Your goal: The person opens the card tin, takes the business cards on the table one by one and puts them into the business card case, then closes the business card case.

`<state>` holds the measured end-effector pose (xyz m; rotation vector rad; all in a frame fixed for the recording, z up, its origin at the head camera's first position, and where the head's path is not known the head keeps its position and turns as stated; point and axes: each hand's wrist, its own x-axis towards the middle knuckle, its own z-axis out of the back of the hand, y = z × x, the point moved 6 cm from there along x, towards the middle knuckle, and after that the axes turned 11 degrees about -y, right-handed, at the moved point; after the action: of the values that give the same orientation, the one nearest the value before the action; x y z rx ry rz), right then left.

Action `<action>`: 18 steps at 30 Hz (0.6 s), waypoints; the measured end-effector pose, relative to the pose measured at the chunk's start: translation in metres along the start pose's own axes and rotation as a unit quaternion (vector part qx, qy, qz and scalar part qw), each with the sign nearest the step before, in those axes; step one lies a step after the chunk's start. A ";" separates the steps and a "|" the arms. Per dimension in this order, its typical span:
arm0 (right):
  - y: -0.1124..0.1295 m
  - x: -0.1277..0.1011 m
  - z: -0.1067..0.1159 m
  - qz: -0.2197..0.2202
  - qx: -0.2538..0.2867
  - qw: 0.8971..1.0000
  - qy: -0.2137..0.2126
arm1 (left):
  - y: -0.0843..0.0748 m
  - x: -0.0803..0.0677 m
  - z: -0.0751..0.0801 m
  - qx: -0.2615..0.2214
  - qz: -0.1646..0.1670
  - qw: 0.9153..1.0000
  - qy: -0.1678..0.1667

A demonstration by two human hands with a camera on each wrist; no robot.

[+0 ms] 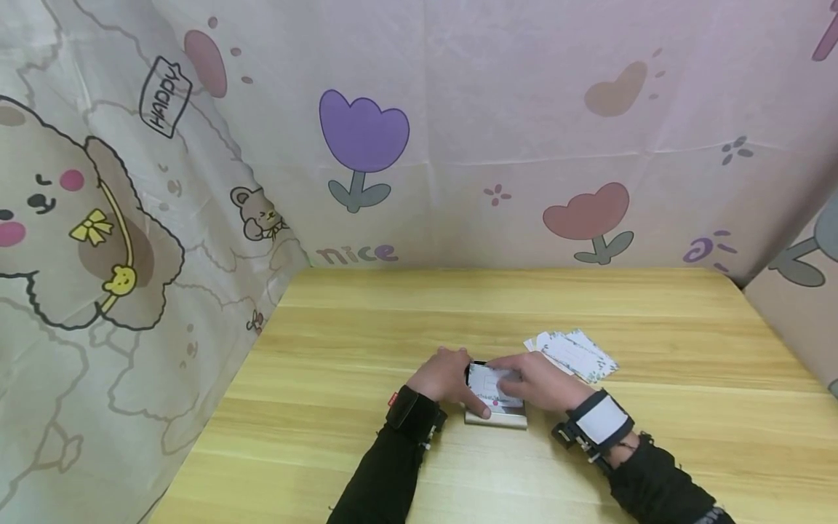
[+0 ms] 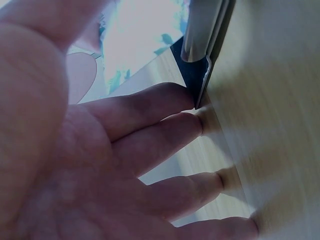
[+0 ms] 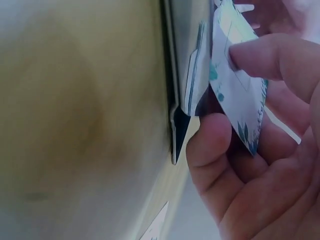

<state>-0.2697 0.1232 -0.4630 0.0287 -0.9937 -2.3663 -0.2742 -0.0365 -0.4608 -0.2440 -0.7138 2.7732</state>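
Observation:
A flat silver card case [image 1: 495,421] with a dark inner edge lies open on the table, a white card with a green leaf print [image 1: 484,386] over it. My left hand [image 1: 444,378] is at its left side, thumb over the near part. Its fingers are spread and fairly straight in the left wrist view, tips at the tabletop, one finger right at the case's corner. My right hand [image 1: 540,382] pinches the card [image 3: 242,95], which stands tilted at the case's edge in the right wrist view. Several card edges [image 3: 196,70] show inside the case.
Several loose leaf-print cards [image 1: 576,354] lie overlapping on the wooden table [image 1: 366,313], beyond my right hand. A printed cloth [image 1: 458,131] hangs behind the table's back edge and along the left side. Both wrists wear dark straps with camera mounts.

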 end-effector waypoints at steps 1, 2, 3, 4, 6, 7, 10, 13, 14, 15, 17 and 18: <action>0.000 0.000 -0.001 0.001 0.002 1.000 0.002 | 0.000 0.000 0.000 0.000 0.001 1.000 0.001; 0.000 0.000 -0.001 0.001 0.005 1.000 0.004 | 0.000 0.000 0.000 0.000 0.001 1.000 0.000; 0.000 0.000 -0.002 0.000 0.007 1.000 0.005 | 0.001 0.000 0.000 -0.001 0.002 1.000 0.000; 0.000 0.000 -0.002 -0.004 0.012 1.000 0.007 | 0.001 0.000 0.000 -0.001 0.002 1.000 0.000; -0.001 0.000 -0.003 -0.005 0.014 1.000 0.006 | 0.001 -0.001 0.000 -0.001 0.003 1.000 0.000; -0.001 0.000 -0.003 -0.005 0.011 1.000 0.005 | 0.001 -0.001 0.000 -0.002 0.004 1.000 0.000; -0.001 0.001 -0.004 0.008 -0.011 1.000 -0.011 | 0.001 -0.001 0.000 -0.008 0.003 1.000 -0.001; 0.000 0.001 -0.002 0.028 -0.044 0.998 -0.039 | 0.001 -0.001 0.001 -0.016 0.003 1.000 0.000; 0.000 0.002 -0.002 0.031 -0.050 0.997 -0.047 | 0.001 -0.001 0.001 -0.018 0.003 1.000 -0.001; 0.000 0.002 -0.001 0.030 -0.054 0.997 -0.053 | 0.001 -0.001 0.000 -0.019 0.003 1.000 0.000; -0.001 0.003 0.000 0.030 -0.057 0.996 -0.059 | 0.001 -0.001 0.001 -0.022 0.005 1.000 0.001; -0.001 0.003 0.000 0.027 -0.054 0.996 -0.059 | 0.000 -0.001 0.001 -0.024 0.005 1.000 0.000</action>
<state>-0.2727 0.1224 -0.4633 -0.1787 -0.9069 -2.3912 -0.2734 -0.0373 -0.4601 -0.2584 -0.7807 2.7674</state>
